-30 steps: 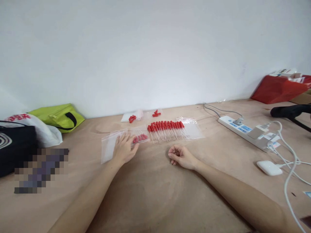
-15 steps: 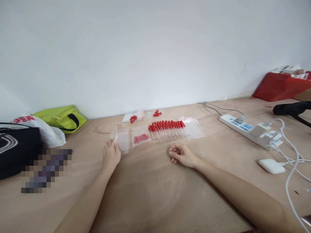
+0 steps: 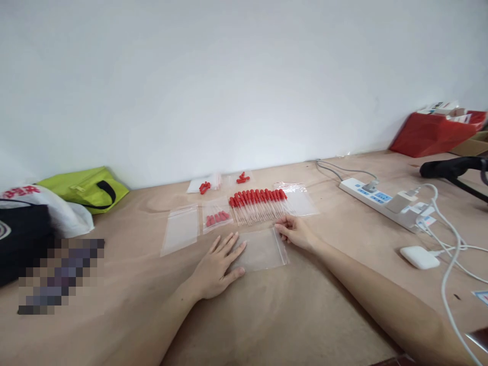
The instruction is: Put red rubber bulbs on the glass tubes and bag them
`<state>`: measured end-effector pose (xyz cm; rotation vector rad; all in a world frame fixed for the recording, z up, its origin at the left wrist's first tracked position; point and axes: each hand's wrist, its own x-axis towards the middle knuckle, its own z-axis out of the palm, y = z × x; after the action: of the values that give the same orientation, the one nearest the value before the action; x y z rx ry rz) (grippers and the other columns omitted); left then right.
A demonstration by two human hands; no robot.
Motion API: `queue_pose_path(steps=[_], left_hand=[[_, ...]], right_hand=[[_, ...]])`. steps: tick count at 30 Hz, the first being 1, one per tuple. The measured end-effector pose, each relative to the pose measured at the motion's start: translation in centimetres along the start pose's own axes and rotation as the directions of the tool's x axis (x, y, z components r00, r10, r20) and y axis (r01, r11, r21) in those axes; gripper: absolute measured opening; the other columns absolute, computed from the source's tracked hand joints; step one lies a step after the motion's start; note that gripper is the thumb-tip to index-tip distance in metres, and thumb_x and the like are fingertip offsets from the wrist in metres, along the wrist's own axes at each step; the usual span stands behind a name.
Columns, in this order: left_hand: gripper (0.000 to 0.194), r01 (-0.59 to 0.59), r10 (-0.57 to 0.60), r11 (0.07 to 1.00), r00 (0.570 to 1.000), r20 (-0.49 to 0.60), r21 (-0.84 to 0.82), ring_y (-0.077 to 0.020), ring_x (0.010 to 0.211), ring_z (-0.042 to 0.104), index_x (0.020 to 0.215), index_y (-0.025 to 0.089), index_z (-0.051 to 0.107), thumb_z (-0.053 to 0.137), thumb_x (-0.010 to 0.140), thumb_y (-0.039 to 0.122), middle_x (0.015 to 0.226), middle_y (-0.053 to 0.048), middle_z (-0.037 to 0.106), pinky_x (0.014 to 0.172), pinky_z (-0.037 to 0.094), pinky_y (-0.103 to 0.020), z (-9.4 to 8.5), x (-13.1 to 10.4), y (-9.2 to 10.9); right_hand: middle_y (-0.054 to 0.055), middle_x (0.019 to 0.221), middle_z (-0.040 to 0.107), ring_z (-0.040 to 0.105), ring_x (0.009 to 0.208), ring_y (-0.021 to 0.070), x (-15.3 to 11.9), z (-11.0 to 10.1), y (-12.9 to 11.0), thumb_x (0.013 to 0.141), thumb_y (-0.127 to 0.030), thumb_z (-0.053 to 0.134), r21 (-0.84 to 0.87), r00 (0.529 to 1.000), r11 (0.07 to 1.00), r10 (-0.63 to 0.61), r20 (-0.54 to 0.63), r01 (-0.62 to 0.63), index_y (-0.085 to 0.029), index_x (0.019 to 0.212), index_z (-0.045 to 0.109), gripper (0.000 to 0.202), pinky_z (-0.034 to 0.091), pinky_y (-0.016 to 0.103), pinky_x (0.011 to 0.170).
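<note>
A clear zip-lock bag (image 3: 259, 249) lies flat on the table between my hands. My left hand (image 3: 219, 267) rests palm down with its fingers spread, the fingertips at the bag's left edge. My right hand (image 3: 295, 233) is closed, thumb and fingers together on the bag's zip edge near its upper right corner. Just beyond lies a row of red-headed sticks (image 3: 259, 206) with thin pale stems. Left of the row is a small bag with several red-headed pieces (image 3: 217, 217) inside. Farther left lies another clear zip-lock bag (image 3: 182, 229).
Small red pieces (image 3: 205, 187) and more red pieces (image 3: 242, 178) lie on bags near the wall. Another clear bag (image 3: 303, 201) is beside the row. A power strip (image 3: 377, 201) with cables and a white charger (image 3: 419, 257) sit right; a green bag (image 3: 84, 188) sits left.
My left hand has moved right from the bags at the left and now lies flat. A clear bag now lies between my hands, and my right hand has come to its edge.
</note>
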<state>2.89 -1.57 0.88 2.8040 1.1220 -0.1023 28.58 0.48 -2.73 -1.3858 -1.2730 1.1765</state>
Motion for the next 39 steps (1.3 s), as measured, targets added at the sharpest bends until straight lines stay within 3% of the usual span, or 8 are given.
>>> queue_pose_path(steps=[6, 11, 14, 18, 24, 33, 36, 39], left_hand=[[0.059, 0.126, -0.125, 0.992, 0.991, -0.041, 0.018, -0.0234, 0.132, 0.013, 0.136, 0.023, 0.023, 0.026, 0.087, 0.054, 0.144, -0.01, 0.015, 0.105, 0.014, -0.048, 0.5, -0.2, -0.2], [0.059, 0.126, -0.126, 0.992, 0.99, -0.062, 0.005, -0.0233, 0.132, 0.014, 0.136, 0.024, 0.024, 0.026, 0.086, 0.055, 0.143, -0.009, 0.016, 0.105, 0.014, -0.047, 0.6, -0.1, -0.1], [0.06, 0.134, -0.134, 0.991, 0.99, -0.055, 0.002, -0.0235, 0.132, 0.014, 0.136, 0.024, 0.024, 0.026, 0.086, 0.056, 0.144, -0.01, 0.015, 0.105, 0.013, -0.047, 0.7, -0.1, -0.1], [0.06, 0.128, -0.127, 0.992, 0.99, -0.066, 0.001, -0.0238, 0.132, 0.014, 0.136, 0.024, 0.024, 0.026, 0.086, 0.056, 0.144, -0.01, 0.015, 0.105, 0.013, -0.047, 0.7, -0.2, -0.1], [0.06, 0.125, -0.126, 0.992, 0.989, -0.072, -0.007, -0.0253, 0.132, 0.016, 0.136, 0.023, 0.026, 0.028, 0.085, 0.056, 0.143, -0.01, 0.017, 0.105, 0.015, -0.048, 0.8, -0.1, -0.1], [0.057, 0.097, -0.097, 0.995, 0.99, -0.106, -0.005, -0.0243, 0.132, 0.016, 0.136, 0.026, 0.023, 0.03, 0.087, 0.053, 0.143, -0.009, 0.016, 0.105, 0.014, -0.048, 1.0, -0.2, -0.3], [0.047, 0.11, -0.111, 0.994, 0.987, -0.115, -0.014, -0.0209, 0.132, 0.016, 0.136, 0.027, 0.024, 0.023, 0.091, 0.043, 0.143, -0.006, 0.019, 0.105, 0.015, -0.046, 1.0, -0.3, -0.5], [0.045, 0.144, -0.147, 0.989, 0.985, -0.094, -0.032, -0.0196, 0.131, 0.019, 0.134, 0.028, 0.028, 0.021, 0.092, 0.042, 0.142, -0.003, 0.023, 0.105, 0.017, -0.046, 0.9, -0.3, -0.5]], right_hand=[[-0.005, 0.05, 0.051, 0.048, 0.041, 0.0068, -0.3, 0.0, 0.0, 0.06, -0.033, 0.067, -0.029, 0.996, 0.996, 0.082, 0.025, -0.082, -0.017, 0.068, 0.051, 0.023, 0.038, 0.018, 0.038], [-0.004, 0.047, 0.051, 0.044, 0.043, 0.0069, -0.7, 0.2, -0.1, 0.062, -0.035, 0.065, -0.108, 0.994, 0.994, -0.001, 0.113, 0.014, -0.016, 0.061, 0.054, 0.022, 0.034, 0.02, 0.04], [-0.004, 0.05, 0.052, 0.045, 0.046, 0.0073, -0.7, 0.2, 0.3, 0.06, -0.034, 0.066, -0.148, 0.994, 0.987, -0.052, 0.094, 0.066, -0.016, 0.061, 0.053, 0.022, 0.035, 0.021, 0.044], [-0.006, 0.05, 0.052, 0.047, 0.045, 0.0086, -0.4, 0.2, 0.8, 0.051, -0.03, 0.072, -0.129, 1.0, 0.992, 0.0, -0.009, -0.001, -0.018, 0.072, 0.051, 0.032, 0.036, 0.022, 0.045], [-0.006, 0.048, 0.052, 0.046, 0.044, 0.0084, -0.5, 0.7, 0.8, 0.05, -0.028, 0.071, -0.049, 0.999, 0.999, 0.019, 0.045, -0.017, -0.017, 0.07, 0.054, 0.029, 0.036, 0.021, 0.044], [-0.004, 0.048, 0.053, 0.043, 0.045, 0.0075, -0.8, 0.9, 0.4, 0.059, -0.034, 0.067, -0.258, 0.991, 0.965, -0.014, 0.136, 0.049, -0.016, 0.056, 0.056, 0.021, 0.03, 0.02, 0.042], [-0.004, 0.049, 0.051, 0.042, 0.047, 0.0075, -1.0, 0.9, 0.1, 0.061, -0.037, 0.066, -0.188, 0.988, 0.978, -0.064, 0.144, 0.091, -0.017, 0.055, 0.053, 0.024, 0.031, 0.02, 0.045], [-0.005, 0.049, 0.048, 0.039, 0.045, 0.0071, -1.0, 0.6, -0.3, 0.061, -0.043, 0.065, -0.073, 0.983, 0.997, -0.016, 0.183, 0.03, -0.017, 0.055, 0.051, 0.03, 0.029, 0.02, 0.044]])
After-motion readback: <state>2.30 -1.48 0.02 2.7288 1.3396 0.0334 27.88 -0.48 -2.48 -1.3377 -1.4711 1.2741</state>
